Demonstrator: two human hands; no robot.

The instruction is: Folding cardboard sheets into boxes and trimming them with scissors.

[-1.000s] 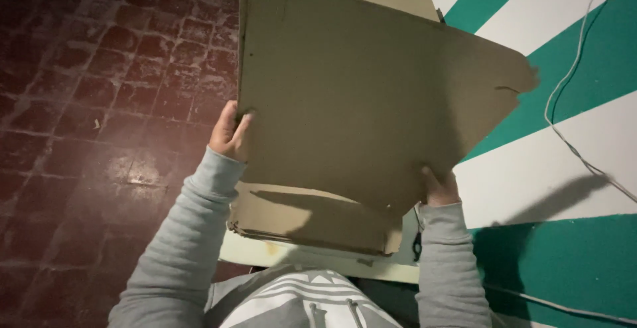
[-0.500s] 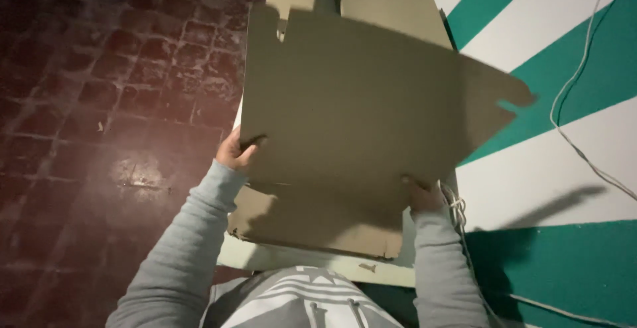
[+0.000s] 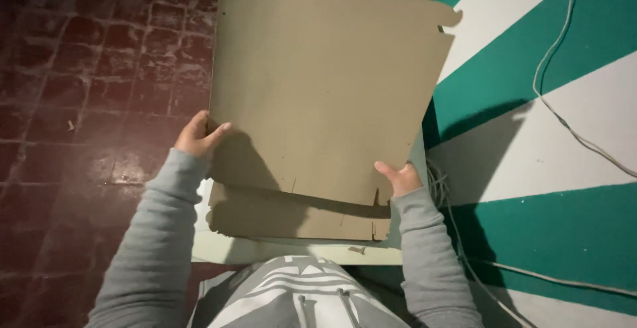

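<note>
- Two hands carry one large flat cardboard sheet (image 3: 325, 82), each taking a side edge near the lower corners; a sheet this wide and floppy would likely sag or twist if gripped from one side only.
- The left hand (image 3: 198, 135) pinches the left edge, thumb over the top face, the other fingers hidden beneath, clenched on the board.
- The right hand (image 3: 400, 177) clamps the lower right corner, thumb lying on the face and the rest tucked under.
- The sheet hovers above a stack of similar cardboard pieces (image 3: 292, 215) on a small pale table (image 3: 292, 252), its near edge raised enough to throw a shadow on the piece below.
- The sheet has notches and a rounded tab at its far right corner, so it looks like a die-cut blank.
- Dark red tiled floor (image 3: 93, 76) lies to the left; a green-and-white striped surface (image 3: 544, 142) with a loose white cable (image 3: 564, 116) lies to the right.
</note>
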